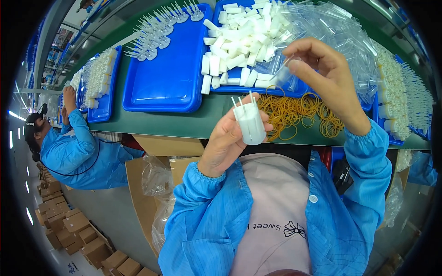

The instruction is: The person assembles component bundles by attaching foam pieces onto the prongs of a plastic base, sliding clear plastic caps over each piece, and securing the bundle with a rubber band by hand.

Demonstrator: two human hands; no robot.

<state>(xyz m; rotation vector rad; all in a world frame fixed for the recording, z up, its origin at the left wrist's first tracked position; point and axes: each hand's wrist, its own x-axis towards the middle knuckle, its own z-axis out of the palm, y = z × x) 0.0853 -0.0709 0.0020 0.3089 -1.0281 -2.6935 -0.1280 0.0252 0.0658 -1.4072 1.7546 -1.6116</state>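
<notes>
My left hand (226,133) is closed around a white plastic piece (251,123), with several thin prongs standing up from its top. To the upper right, my right hand (324,69) pinches a small clear plastic piece (282,73) between thumb and forefinger. It hangs over the edge of a blue tray (235,83). Loose white plastic blocks (241,37) lie heaped there, beside a pile of clear plastic sleeves (329,34). Brown-yellow rubber bands (294,112) form a tangled heap on the green table (184,123), just right of the white piece.
A second blue tray (161,87) bears clear pronged pieces (154,37) along its far side. Further trays with rows of white pieces (389,92) stand at far right and far left. A co-worker in blue (78,152) works at left. An open cardboard box (142,193) is below the table.
</notes>
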